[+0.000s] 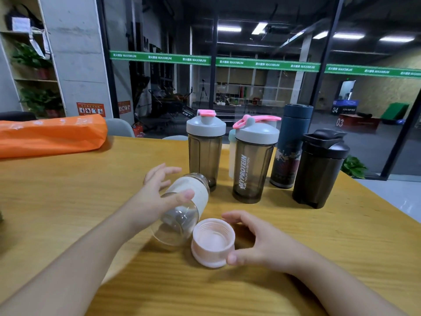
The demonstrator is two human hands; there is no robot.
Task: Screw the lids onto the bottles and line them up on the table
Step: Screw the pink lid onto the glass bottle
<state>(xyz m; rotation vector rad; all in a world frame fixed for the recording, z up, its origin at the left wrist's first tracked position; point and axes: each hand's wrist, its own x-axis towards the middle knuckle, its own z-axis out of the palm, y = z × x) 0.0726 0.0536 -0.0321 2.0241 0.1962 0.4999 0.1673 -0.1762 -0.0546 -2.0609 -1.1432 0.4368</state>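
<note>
I see the glass bottle [182, 208] tilted over the table [68, 190], my left hand [155, 197] wrapping it, fingers spread. Just right of the bottle, my right hand [257, 242] pinches the pink lid [213, 242]. Beyond the bottle stand four lidded shakers [250, 158].

On the far left of the wooden surface [68, 201] we see an orange bag [52, 133] lying flat. Behind it we see a shelf [34, 80] with potted plants [38, 101] and a concrete pillar [75, 53]. Across the glass wall [262, 87] we see a green banner strip [262, 64], and another plant [353, 166] at far right.
</note>
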